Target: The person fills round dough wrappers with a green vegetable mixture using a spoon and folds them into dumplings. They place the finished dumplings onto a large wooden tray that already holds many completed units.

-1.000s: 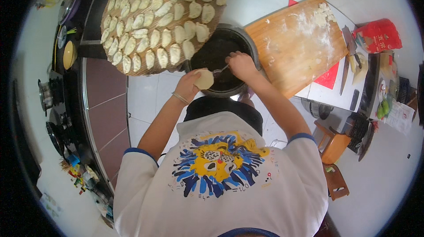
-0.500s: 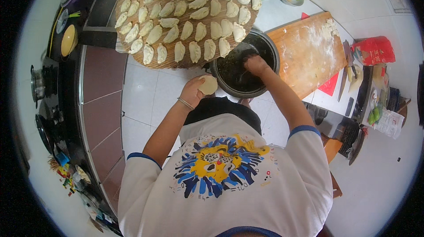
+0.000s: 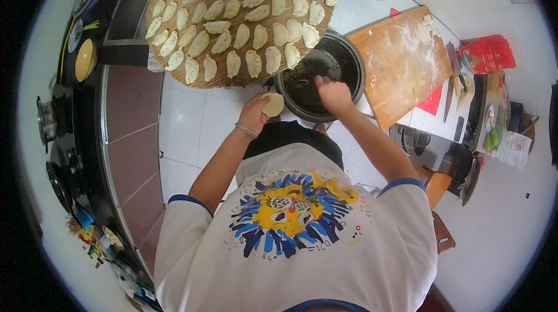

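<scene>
Our left hand (image 3: 254,113) pinches a round dumpling wrapper (image 3: 273,104), just left of the dark pot (image 3: 358,68); our right hand (image 3: 335,97), over the pot, curls closed on a spoon (image 3: 303,83) we see faintly. Folded dumplings (image 3: 254,63) cover a round wooden board (image 3: 229,83), and a floured chopping board (image 3: 395,71) sits on the worktop (image 3: 354,15)

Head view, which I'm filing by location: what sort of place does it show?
A kitchen, probably a home one: dumplings on a round board, a floured wooden board and a dark pot.
</scene>
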`<state>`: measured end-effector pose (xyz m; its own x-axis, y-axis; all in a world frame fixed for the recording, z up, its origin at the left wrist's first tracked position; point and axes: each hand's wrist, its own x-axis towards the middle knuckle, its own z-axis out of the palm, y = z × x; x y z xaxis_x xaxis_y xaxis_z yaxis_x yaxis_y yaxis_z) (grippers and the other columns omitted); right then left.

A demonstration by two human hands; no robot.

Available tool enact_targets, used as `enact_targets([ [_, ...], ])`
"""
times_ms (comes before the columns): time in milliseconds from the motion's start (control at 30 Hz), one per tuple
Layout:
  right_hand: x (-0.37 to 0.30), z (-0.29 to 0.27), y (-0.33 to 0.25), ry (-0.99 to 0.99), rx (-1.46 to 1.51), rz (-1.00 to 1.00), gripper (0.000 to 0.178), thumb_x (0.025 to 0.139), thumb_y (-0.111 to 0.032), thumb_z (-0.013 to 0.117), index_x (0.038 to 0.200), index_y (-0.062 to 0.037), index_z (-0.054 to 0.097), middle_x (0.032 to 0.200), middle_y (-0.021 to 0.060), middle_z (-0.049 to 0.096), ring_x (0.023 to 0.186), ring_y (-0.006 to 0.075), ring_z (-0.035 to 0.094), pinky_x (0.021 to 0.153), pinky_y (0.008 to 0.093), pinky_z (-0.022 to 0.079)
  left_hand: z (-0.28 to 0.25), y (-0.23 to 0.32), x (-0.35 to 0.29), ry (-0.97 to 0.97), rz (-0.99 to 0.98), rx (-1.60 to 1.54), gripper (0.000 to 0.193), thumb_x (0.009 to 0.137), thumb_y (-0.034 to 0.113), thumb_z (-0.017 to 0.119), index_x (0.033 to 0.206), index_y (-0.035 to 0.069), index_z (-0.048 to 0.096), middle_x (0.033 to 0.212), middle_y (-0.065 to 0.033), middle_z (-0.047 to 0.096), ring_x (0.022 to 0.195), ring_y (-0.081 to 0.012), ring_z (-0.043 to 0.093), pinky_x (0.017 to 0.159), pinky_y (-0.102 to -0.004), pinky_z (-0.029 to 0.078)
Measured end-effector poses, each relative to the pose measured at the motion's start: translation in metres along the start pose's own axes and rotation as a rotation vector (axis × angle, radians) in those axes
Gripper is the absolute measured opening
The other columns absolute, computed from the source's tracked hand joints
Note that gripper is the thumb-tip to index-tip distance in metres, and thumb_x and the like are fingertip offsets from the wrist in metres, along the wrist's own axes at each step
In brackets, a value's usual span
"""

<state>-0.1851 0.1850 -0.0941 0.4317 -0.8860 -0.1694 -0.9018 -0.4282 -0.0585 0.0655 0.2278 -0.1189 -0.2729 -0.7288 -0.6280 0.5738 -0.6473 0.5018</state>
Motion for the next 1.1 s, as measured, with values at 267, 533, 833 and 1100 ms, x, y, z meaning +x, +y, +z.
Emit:
enact_targets([
  [267, -0.008, -0.017, -0.026, -0.153, 0.219, 0.192, 0.015, 0.074, -0.008, 0.056, 0.087, -0.0021, 0.058, 0.076, 0.0188, 0.064, 0.07, 0.0344, 0.065, 0.06, 0.0424, 0.054, 0.011, 0.003, -0.006, 0.057, -0.052, 0.08, 0.028, 0.091, 0.01, 0.048, 0.115, -0.002, 0.053, 0.111, -0.014, 0.06, 0.102, -0.0229, 0.06, 0.087, -0.0346, 0.051],
  [533, -0.021, -0.021, 0.011, -0.268, 0.695, 0.379, 0.014, 0.069, -0.01, 0.06, 0.075, 0.0018, 0.063, 0.075, 0.021, 0.065, 0.073, 0.0302, 0.065, 0.066, 0.0386, 0.051, 0.016, -0.002, -0.012, 0.006, -0.021, -0.014, 0.027, 0.092, 0.012, 0.046, 0.113, -0.003, 0.052, 0.108, -0.0127, 0.059, 0.1, -0.0238, 0.06, 0.085, -0.0374, 0.05],
  [833, -0.051, -0.046, 0.036, 0.151, 1.287, 0.289, 0.007, 0.087, -0.001, 0.056, 0.08, -0.0009, 0.053, 0.069, 0.0056, 0.059, 0.062, 0.0084, 0.054, 0.056, 0.0229, 0.042, 0.066, 0.018, 0.0, -0.134, -0.142, -0.173, 0.05, 0.096, 0.036, 0.033, 0.123, -0.005, 0.044, 0.121, -0.0174, 0.053, 0.113, -0.0281, 0.052, 0.097, -0.0414, 0.042],
  [1100, -0.066, -0.053, 0.035, 0.367, 1.095, 0.146, 0.008, 0.084, -0.002, 0.061, 0.09, -0.002, 0.056, 0.081, 0.0073, 0.059, 0.067, 0.0123, 0.055, 0.057, 0.0239, 0.042, 0.103, 0.033, 0.007, -0.498, -0.249, -0.265, 0.062, 0.096, 0.042, 0.027, 0.129, -0.009, 0.036, 0.129, -0.0216, 0.047, 0.12, -0.0302, 0.046, 0.104, -0.0413, 0.035],
])
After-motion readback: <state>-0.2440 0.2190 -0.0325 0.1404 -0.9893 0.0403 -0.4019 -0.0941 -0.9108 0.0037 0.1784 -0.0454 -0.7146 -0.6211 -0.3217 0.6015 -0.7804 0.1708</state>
